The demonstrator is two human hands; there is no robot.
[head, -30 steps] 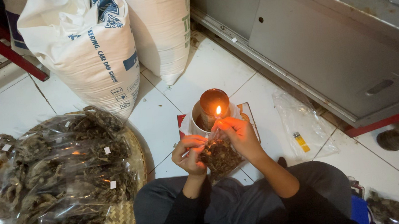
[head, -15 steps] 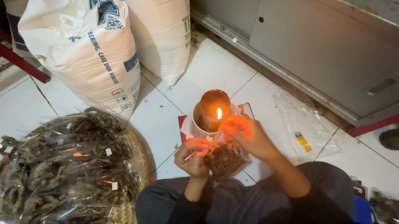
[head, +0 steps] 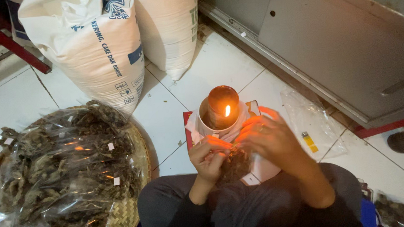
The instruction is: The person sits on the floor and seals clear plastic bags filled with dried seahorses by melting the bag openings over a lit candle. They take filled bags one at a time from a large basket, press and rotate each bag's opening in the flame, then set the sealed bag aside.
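I have both hands pinched on the top edge of a small clear plastic packet of dark dried pieces (head: 235, 166), my left hand (head: 209, 157) clenching one end and my right hand (head: 272, 139) grasping the other, just this side of the candle flame (head: 227, 110) burning in a round white-rimmed can (head: 220, 121). To seal well, I judge the edge should stay taut between my fingertips, brushing the flame only briefly, fingers kept clear. Sealed packets fill the woven bamboo tray (head: 135, 181) beyond my left grip; empty clear bags (head: 310, 119) lie beyond my right.
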